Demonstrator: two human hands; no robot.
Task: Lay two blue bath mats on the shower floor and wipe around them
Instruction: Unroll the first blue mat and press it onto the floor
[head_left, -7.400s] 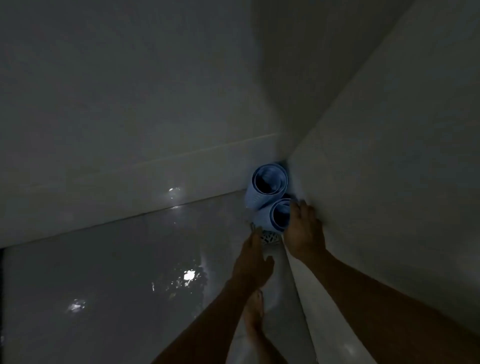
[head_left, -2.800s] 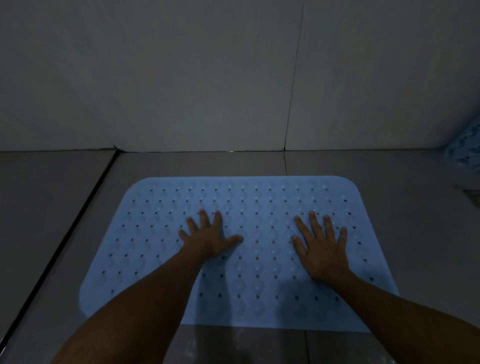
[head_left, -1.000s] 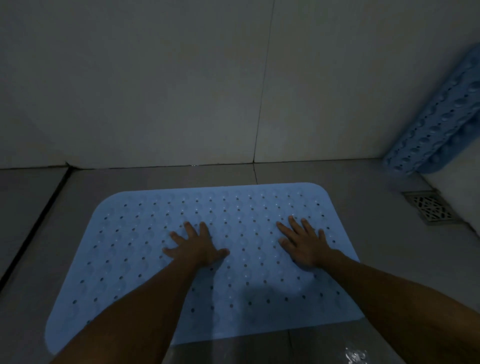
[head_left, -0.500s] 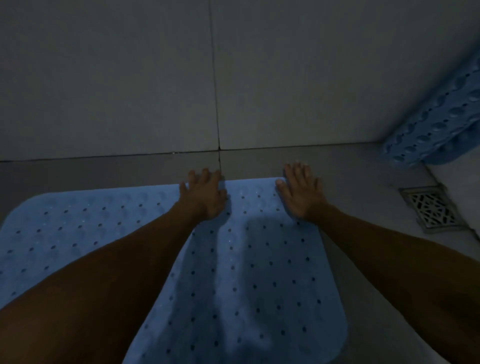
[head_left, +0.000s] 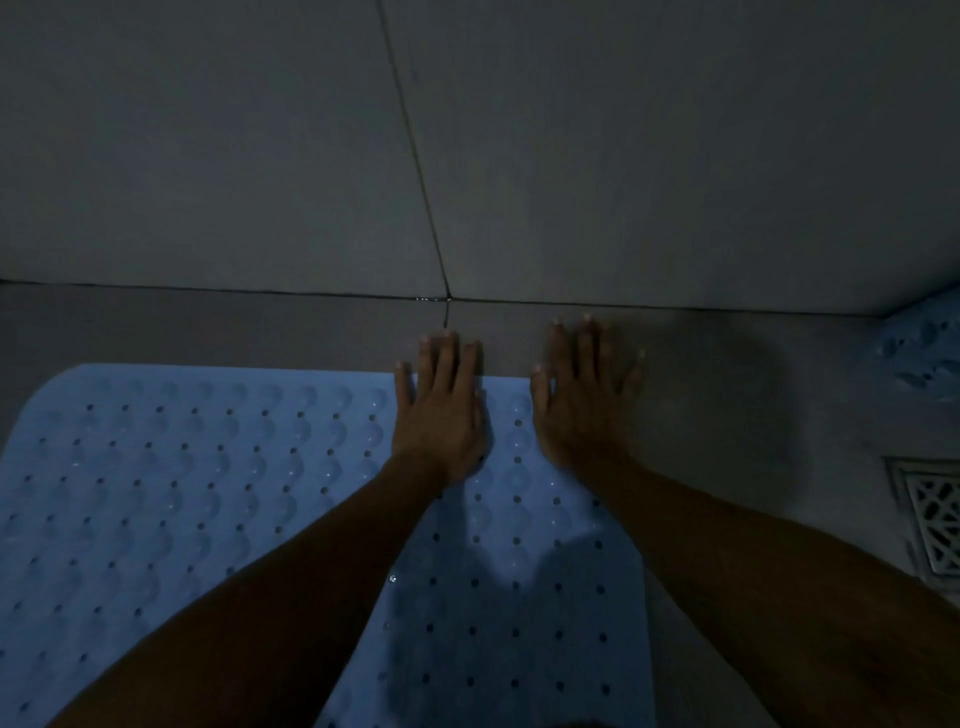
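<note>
A blue bath mat (head_left: 182, 493) lay flat on the grey shower floor (head_left: 208, 327), filling the left and lower middle of the view, its surface covered in rows of small holes and round bumps and its far edge running parallel to the wall (head_left: 208, 156) with a strip of bare floor between. The person's left hand (head_left: 441, 415) lay palm-down at the mat's far edge, fingers straight and close together, the palm on the mat and the fingertips reaching past the edge onto the tile; it gripped nothing. Just beside it, the right hand (head_left: 582, 400) rested flat near the mat's far right corner, fingers straight and slightly spread, holding nothing, the heel on the mat and the fingers out on the floor close to the wall. Further right, a metal floor drain (head_left: 932, 519) sat at the frame's edge, and above it part of a second blue mat (head_left: 924, 348) showed in the corner, too cropped to tell how it stood.
</note>
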